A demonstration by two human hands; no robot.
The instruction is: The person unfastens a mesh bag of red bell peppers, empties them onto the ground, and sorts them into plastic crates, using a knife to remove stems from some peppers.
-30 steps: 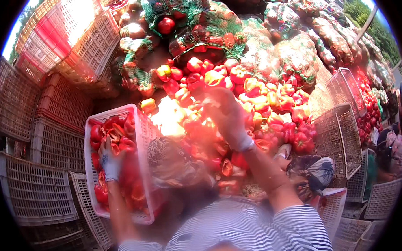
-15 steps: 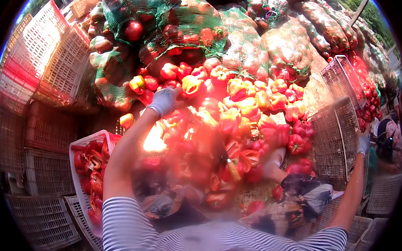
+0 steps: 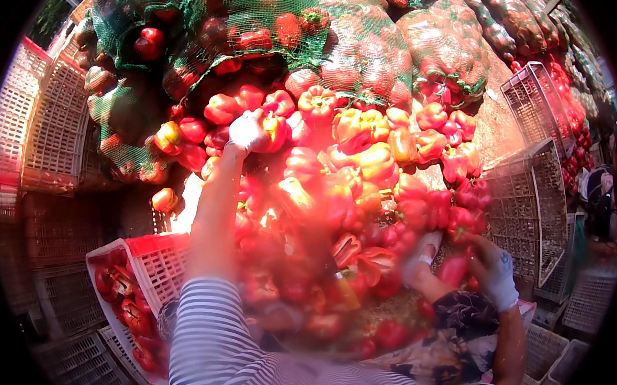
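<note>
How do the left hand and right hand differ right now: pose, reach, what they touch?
The left hand is stretched far up the heap of peppers, arm nearly straight; the right hand stays low by the heap's near edge, elbow bent. The left hand closes on a red-orange pepper near the top; the right hand rests against a red pepper at the bottom, grip unclear. Both wear light gloves.
</note>
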